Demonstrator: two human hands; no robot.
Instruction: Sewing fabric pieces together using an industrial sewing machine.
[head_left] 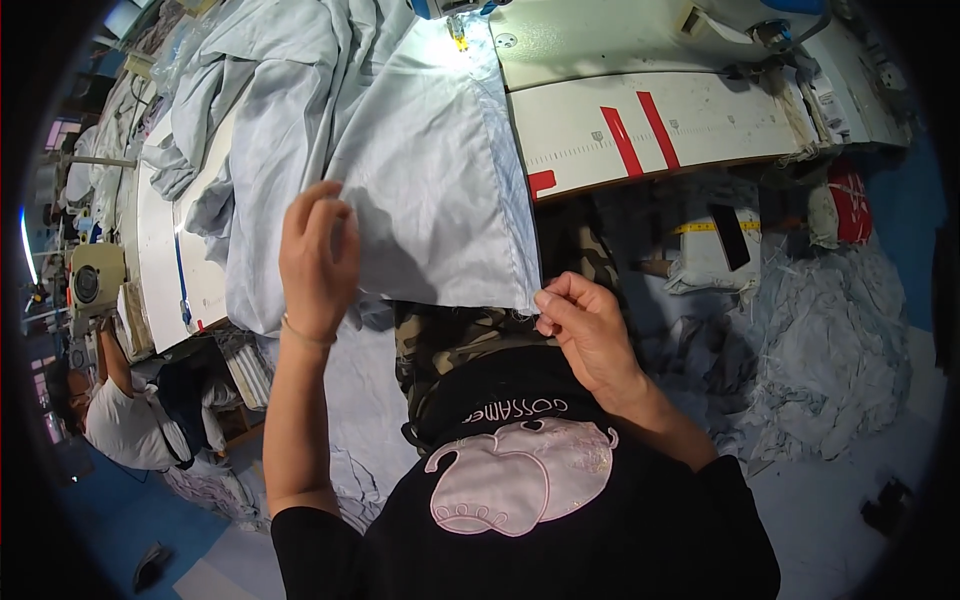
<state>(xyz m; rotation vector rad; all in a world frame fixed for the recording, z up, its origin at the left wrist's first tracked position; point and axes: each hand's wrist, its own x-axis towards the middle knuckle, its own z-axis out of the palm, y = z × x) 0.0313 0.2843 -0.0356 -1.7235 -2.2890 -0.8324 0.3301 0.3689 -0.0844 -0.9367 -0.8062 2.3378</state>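
Note:
A large light blue-grey cloth (430,170) spreads from the sewing machine (460,30) down toward my lap. Its right edge carries a straight folded hem (512,180), and the upper end of this hem lies under the machine's lit needle area. My right hand (590,330) pinches the near right corner of the cloth between thumb and fingers, where some loose threads show. Over the left part of the cloth, my left hand (320,260) is raised with loosely bent fingers, holding nothing that I can see. Its shadow falls on the fabric beside it.
Right of the cloth lies the white table edge with red tape strips (640,135). Below it are a dark phone (730,237), a yellow tape measure (695,228) and a heap of pale fabric (830,340). Another person (130,430) works at the far left, near a second machine (97,285).

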